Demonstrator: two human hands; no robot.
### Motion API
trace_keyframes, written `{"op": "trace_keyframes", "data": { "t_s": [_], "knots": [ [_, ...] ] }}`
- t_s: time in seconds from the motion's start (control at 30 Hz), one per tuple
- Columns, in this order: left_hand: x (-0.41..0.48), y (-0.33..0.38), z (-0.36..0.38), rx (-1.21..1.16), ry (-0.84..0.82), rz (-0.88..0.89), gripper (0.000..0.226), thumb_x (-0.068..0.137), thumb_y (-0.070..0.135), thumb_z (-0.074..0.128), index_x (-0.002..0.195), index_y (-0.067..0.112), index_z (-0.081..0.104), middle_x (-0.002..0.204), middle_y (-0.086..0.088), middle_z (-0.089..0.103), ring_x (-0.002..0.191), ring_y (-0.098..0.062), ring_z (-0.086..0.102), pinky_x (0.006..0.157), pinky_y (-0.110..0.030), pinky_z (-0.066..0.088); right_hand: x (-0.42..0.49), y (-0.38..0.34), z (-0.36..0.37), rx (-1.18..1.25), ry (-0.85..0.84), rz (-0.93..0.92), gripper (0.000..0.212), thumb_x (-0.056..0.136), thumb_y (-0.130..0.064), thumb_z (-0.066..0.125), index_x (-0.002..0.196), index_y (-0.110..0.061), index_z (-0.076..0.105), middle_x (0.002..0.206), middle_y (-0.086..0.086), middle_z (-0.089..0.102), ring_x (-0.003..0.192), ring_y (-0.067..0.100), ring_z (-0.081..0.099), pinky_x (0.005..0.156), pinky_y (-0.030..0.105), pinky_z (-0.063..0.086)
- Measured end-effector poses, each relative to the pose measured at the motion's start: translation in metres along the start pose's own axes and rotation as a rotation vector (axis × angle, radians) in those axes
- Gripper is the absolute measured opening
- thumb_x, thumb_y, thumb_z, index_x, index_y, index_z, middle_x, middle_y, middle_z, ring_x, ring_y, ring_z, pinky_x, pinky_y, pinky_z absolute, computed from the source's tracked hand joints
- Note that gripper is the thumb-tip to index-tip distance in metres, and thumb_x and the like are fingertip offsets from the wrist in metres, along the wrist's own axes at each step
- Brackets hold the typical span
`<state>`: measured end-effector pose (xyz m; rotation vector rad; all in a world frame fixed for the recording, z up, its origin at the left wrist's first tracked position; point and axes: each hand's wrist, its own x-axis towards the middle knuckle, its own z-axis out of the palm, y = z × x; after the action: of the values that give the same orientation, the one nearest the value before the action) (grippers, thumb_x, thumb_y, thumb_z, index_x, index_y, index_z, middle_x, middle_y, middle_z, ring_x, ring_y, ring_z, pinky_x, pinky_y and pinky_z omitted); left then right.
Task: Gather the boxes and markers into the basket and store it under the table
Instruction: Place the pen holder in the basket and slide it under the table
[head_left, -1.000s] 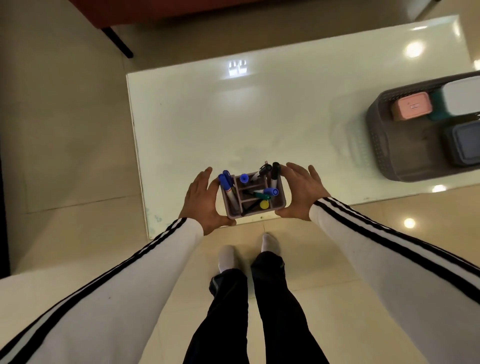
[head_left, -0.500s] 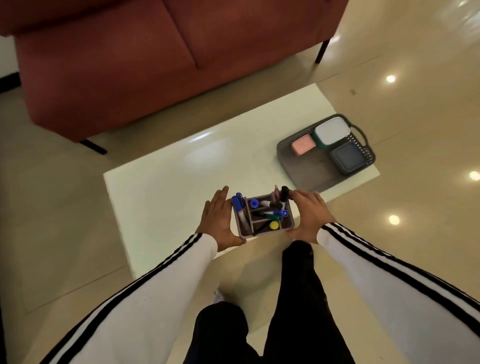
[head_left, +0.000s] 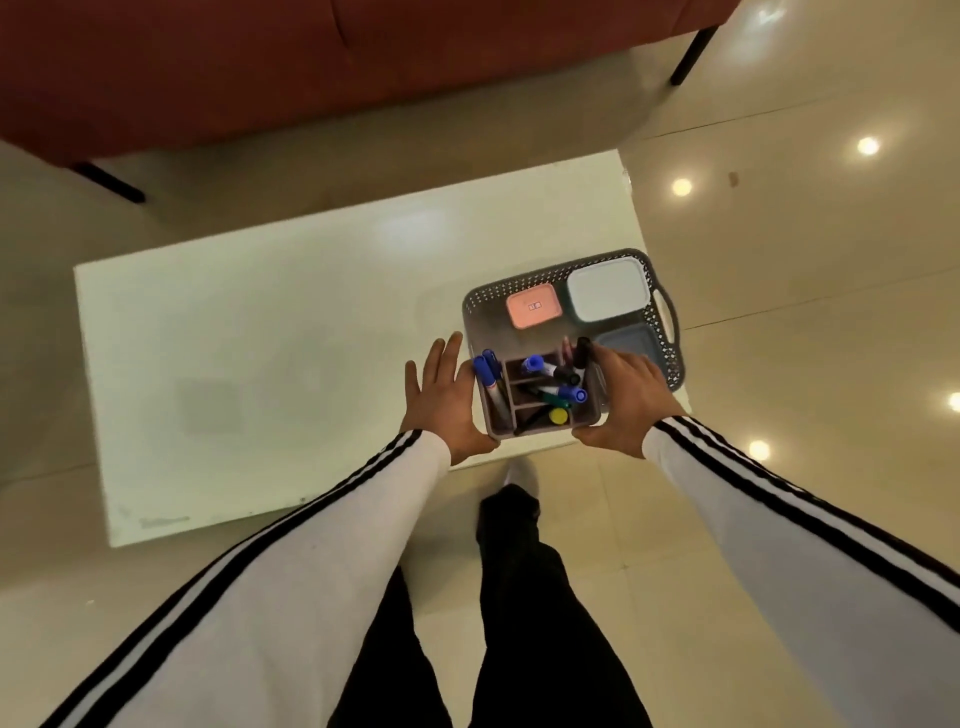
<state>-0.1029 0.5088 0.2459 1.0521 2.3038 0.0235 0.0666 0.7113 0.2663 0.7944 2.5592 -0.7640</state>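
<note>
A brown marker holder (head_left: 525, 397) packed with several markers (head_left: 487, 370) hangs between my two hands above the near left corner of the grey basket (head_left: 479, 302). My left hand (head_left: 444, 405) presses flat against its left side with straight fingers. Over the holder's right edge curl the fingers of my right hand (head_left: 626, 400), with the thumb along the near side. In the basket lie a pink box (head_left: 533, 309), a white box (head_left: 608, 288) and a dark grey box (head_left: 626, 340), the last partly hidden by my right hand.
The basket stands at the right end of the white low table (head_left: 260, 364), near its front edge. A red sofa (head_left: 311, 62) on black legs stands behind the table. My legs are on the tiled floor (head_left: 805, 234) just in front.
Both hands have carried the marker holder to the right along the table's front edge, from well left of the basket to over its near left corner. The view has shifted with me.
</note>
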Motion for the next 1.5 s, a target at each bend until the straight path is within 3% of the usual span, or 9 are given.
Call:
{"op": "trace_keyframes", "data": {
  "t_s": [0.1,0.23,0.57,0.8,0.93,1.03,1.23,1.37,1.5],
  "knots": [
    [0.018,0.008,0.015,0.074,0.006,-0.043,0.114,0.057,0.072,0.071,0.148,0.031,0.016,0.161,-0.001,-0.017,0.146,-0.024,-0.023,0.114,-0.059,-0.012,0.020,0.019,0.006,-0.060,-0.018,-0.019,0.114,0.056,-0.059,0.080,0.149,-0.019,0.026,0.150,0.007,0.042,0.141,0.029,0.028,0.120,0.051,0.015],
    [0.042,0.017,0.039,0.086,0.007,-0.117,0.118,0.057,0.083,0.062,0.150,0.033,0.009,0.161,-0.003,-0.017,0.146,-0.026,-0.024,0.110,-0.059,-0.017,0.050,0.040,0.021,-0.171,0.007,-0.053,0.116,0.057,-0.072,0.074,0.148,-0.017,0.028,0.162,0.005,0.017,0.149,0.027,0.010,0.121,0.055,0.008],
    [0.080,0.008,0.084,0.197,-0.054,-0.213,0.125,0.052,0.083,0.066,0.152,0.033,0.009,0.159,-0.010,-0.024,0.143,-0.033,-0.028,0.111,-0.066,-0.012,0.090,0.064,0.061,-0.299,-0.016,-0.099,0.112,0.054,-0.075,0.070,0.146,-0.023,0.033,0.163,0.009,-0.018,0.149,0.032,-0.018,0.118,0.062,-0.002],
    [0.077,0.006,0.097,0.170,-0.055,-0.231,0.127,0.048,0.083,0.069,0.151,0.036,0.012,0.160,-0.011,-0.020,0.144,-0.033,-0.027,0.112,-0.064,-0.012,0.091,0.070,0.080,-0.353,-0.027,-0.082,0.120,0.053,-0.081,0.067,0.150,-0.024,0.025,0.163,0.008,-0.019,0.148,0.032,-0.021,0.116,0.061,-0.007],
    [0.047,0.013,0.086,0.114,-0.014,-0.279,0.113,0.064,0.066,0.075,0.152,0.031,0.014,0.161,-0.011,-0.018,0.145,-0.032,-0.024,0.114,-0.060,-0.010,0.073,0.066,0.071,-0.385,-0.036,-0.085,0.124,0.055,-0.074,0.072,0.153,-0.025,0.013,0.163,0.007,-0.017,0.149,0.031,-0.019,0.115,0.060,-0.008],
    [-0.002,0.025,0.072,0.106,0.022,-0.328,0.104,0.075,0.049,0.073,0.153,0.022,0.009,0.160,-0.011,-0.021,0.146,-0.031,-0.023,0.116,-0.057,-0.008,0.033,0.061,0.050,-0.385,0.010,-0.054,0.114,0.067,-0.063,0.070,0.154,-0.024,0.007,0.164,0.009,-0.013,0.150,0.031,-0.016,0.118,0.061,-0.005],
    [-0.085,0.051,0.042,-0.017,0.084,-0.390,0.080,0.091,0.046,0.051,0.153,0.017,0.009,0.162,-0.009,-0.013,0.148,-0.028,-0.015,0.119,-0.052,-0.004,-0.045,0.056,-0.005,-0.317,0.078,0.037,0.089,0.090,-0.053,0.053,0.156,-0.023,0.003,0.165,0.008,-0.007,0.151,0.027,-0.010,0.120,0.056,0.000],
    [-0.091,0.058,0.033,-0.080,0.146,-0.453,0.071,0.096,0.044,0.043,0.153,0.016,0.012,0.163,-0.008,-0.001,0.149,-0.025,-0.007,0.119,-0.051,0.002,-0.056,0.066,-0.022,-0.228,0.141,0.085,0.078,0.095,-0.047,0.045,0.157,-0.021,0.006,0.166,0.007,0.001,0.152,0.025,-0.006,0.121,0.055,0.002],
    [-0.072,0.063,0.039,-0.117,0.249,-0.521,0.072,0.097,0.044,0.040,0.154,0.016,0.007,0.163,-0.008,-0.008,0.149,-0.026,-0.004,0.120,-0.050,0.001,-0.046,0.091,-0.020,-0.283,0.242,0.149,0.072,0.097,-0.045,0.038,0.156,-0.017,0.008,0.165,0.009,0.005,0.152,0.027,-0.003,0.121,0.054,0.004]
  ]
}}
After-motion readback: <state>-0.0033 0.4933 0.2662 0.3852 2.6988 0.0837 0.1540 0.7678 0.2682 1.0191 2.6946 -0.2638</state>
